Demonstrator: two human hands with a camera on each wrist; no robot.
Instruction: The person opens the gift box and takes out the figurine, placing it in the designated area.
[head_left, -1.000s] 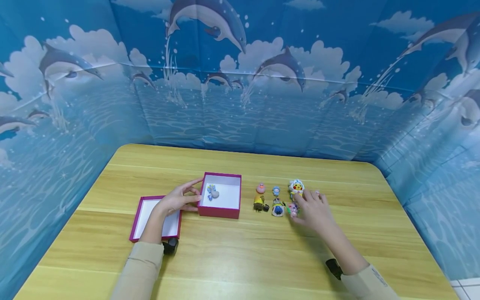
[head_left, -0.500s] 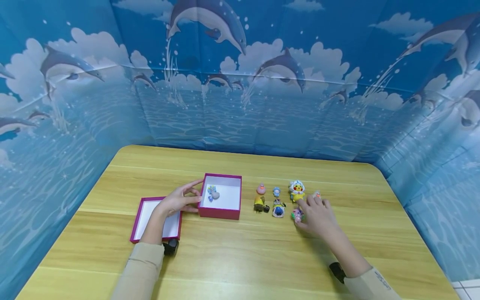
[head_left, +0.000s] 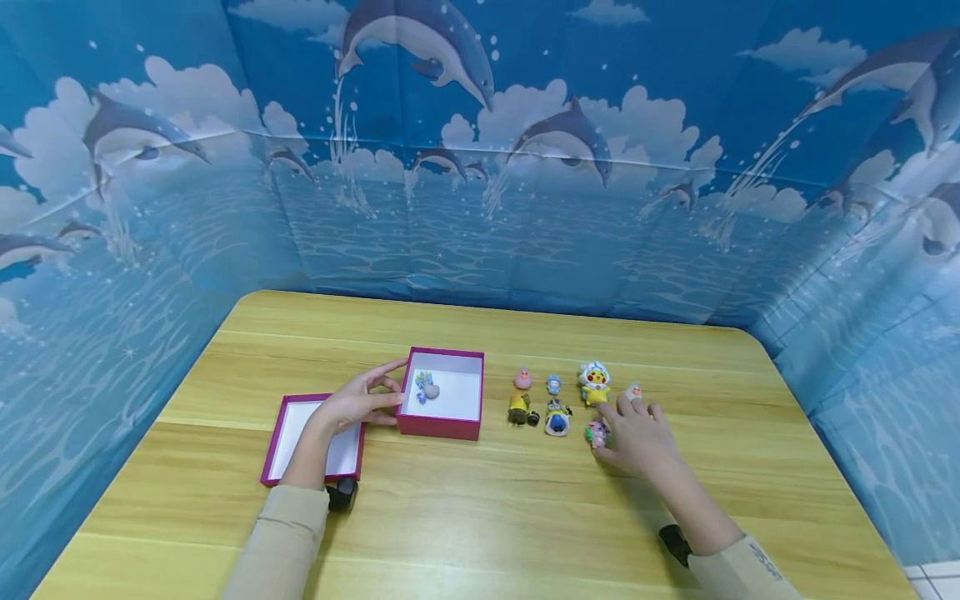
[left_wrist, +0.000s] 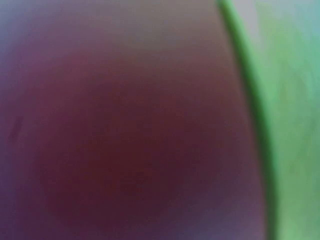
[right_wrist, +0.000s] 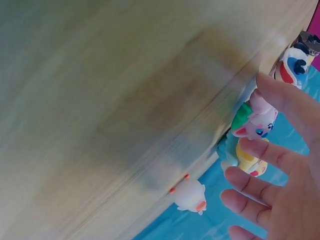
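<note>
My left hand (head_left: 358, 402) holds the left side of an open magenta box (head_left: 438, 427), with fingertips at its rim. Inside that box lie small blue and grey pieces (head_left: 427, 387). My right hand (head_left: 641, 437) has its thumb and index finger on either side of a pink figurine (right_wrist: 261, 117) with a green part; the other fingers are spread. Just behind stands a yellow figurine in a white hood (head_left: 595, 383). A small white figurine (right_wrist: 191, 196) is beyond the right fingertips. The left wrist view is a dark blur with a green strip.
Left of the box lies its magenta-edged lid (head_left: 273, 442), partly under the left forearm. Between box and right hand stand a pink duck-like figurine (head_left: 522, 379), a small blue figurine (head_left: 553, 384), a yellow-brown figurine (head_left: 518, 408) and a blue-and-white figurine (head_left: 557, 418). A dolphin-print curtain (head_left: 480, 233) surrounds the table.
My right hand has shifted slightly right and toward me, and the pink figurine has moved with it, away from the blue-and-white one. The left hand stays on the box.
</note>
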